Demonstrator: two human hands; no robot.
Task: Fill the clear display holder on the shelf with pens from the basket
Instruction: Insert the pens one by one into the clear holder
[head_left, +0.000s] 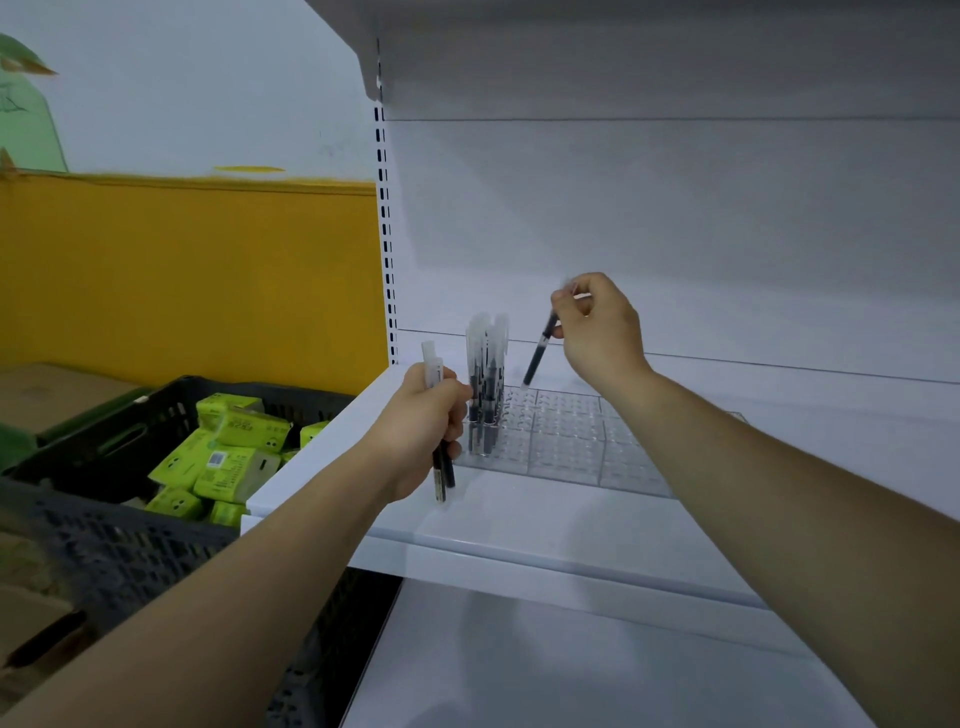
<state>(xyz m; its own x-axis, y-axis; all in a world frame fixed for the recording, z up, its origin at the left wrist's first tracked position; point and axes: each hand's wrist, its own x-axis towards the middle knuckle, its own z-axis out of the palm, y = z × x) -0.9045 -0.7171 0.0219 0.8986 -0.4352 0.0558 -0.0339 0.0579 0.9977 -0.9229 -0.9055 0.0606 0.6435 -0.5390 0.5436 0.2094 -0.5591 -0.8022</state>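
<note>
Clear display holder (563, 441) blurs into shelf (519, 525); left hand (423, 421) grips pens (440, 462), right hand (597, 327) pinches one pen (537, 353).

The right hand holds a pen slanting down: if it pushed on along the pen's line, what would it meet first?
Most likely the clear display holder: the pen in the right hand aims its tip at the empty slots just right of the standing pens. Depth is uncertain.

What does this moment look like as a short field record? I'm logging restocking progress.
left hand: grip shut on spare pens
right hand: grip shut on single pen, tilted, tip down over holder
clear display holder: on shelf, mostly unfilled
placed pens: upright, left end of holder
basket: left of shelf, holds green packs
</note>
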